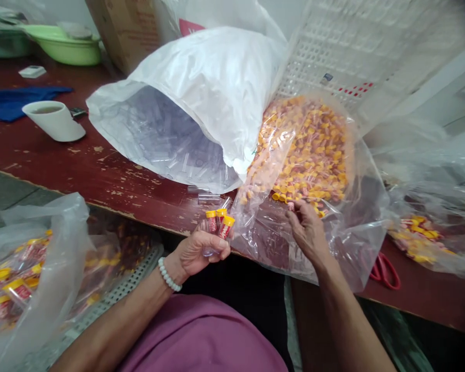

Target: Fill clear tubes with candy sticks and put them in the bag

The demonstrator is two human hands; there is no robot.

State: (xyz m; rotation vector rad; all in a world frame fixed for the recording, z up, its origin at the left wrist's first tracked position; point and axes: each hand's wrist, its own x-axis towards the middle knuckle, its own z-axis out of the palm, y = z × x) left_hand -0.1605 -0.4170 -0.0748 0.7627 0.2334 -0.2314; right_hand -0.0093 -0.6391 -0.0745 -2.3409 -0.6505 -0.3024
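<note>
My left hand (pixel 205 250), with a pale bead bracelet at the wrist, is wrapped round several clear tubes with yellow caps (pixel 226 227) and red labels, above the table's front edge. My right hand (pixel 305 225) is at the mouth of a clear plastic bag full of yellow caps (pixel 313 150), its fingertips pinched on a small cap piece (pixel 291 205) with a pink-and-white part. Left of that bag lies a large white sack (pixel 217 77), open toward me, holding many clear tubes (pixel 170 144). A few loose tubes (pixel 208 198) lie on the table before its mouth.
A bag of capped tubes (pixel 19 289) sits low at the left in a crate (pixel 112 294). The red table (pixel 112 175) bears a white cup (pixel 54 121), blue cloth (pixel 19 101) and green basin (pixel 67 46). Red scissors (pixel 385 271) and another bag (pixel 426 232) are at the right.
</note>
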